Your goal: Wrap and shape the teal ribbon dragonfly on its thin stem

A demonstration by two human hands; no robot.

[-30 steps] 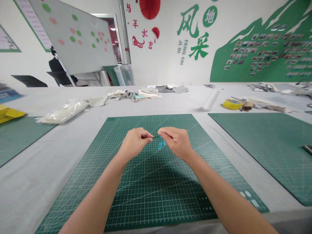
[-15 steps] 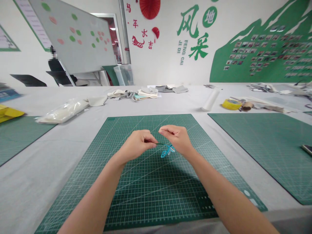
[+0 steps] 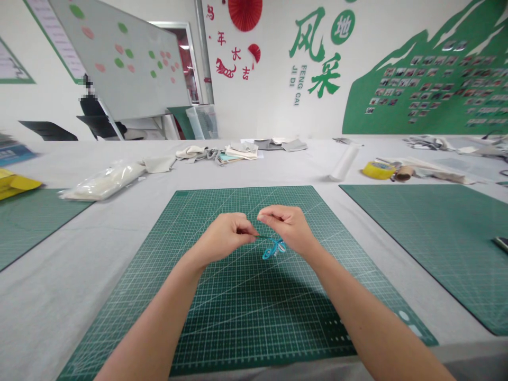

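Note:
Above the green cutting mat [image 3: 238,317], my left hand [image 3: 230,236] pinches the end of a thin dark green stem. From the stem's right end hangs a small blue ornament [image 3: 273,248] with loops and pale, bead-like parts. My right hand [image 3: 289,225] is closed in a pinch just above and to the right of the ornament, its thumb and forefinger together. Whatever lies between those fingertips is too small to make out. The fingertips of the two hands are close together but apart.
Other cutting mats lie left [image 3: 39,217] and right [image 3: 436,233]. Behind are a plastic-wrapped bundle [image 3: 107,182], cloth pieces [image 3: 242,150], a white roll [image 3: 344,163] and yellow tape [image 3: 378,170]. A dark object [image 3: 502,243] sits at the right edge. A person [image 3: 93,108] is at the back left.
The blue ornament has turned a little and hangs slightly lower. Both hands keep nearly the same pose.

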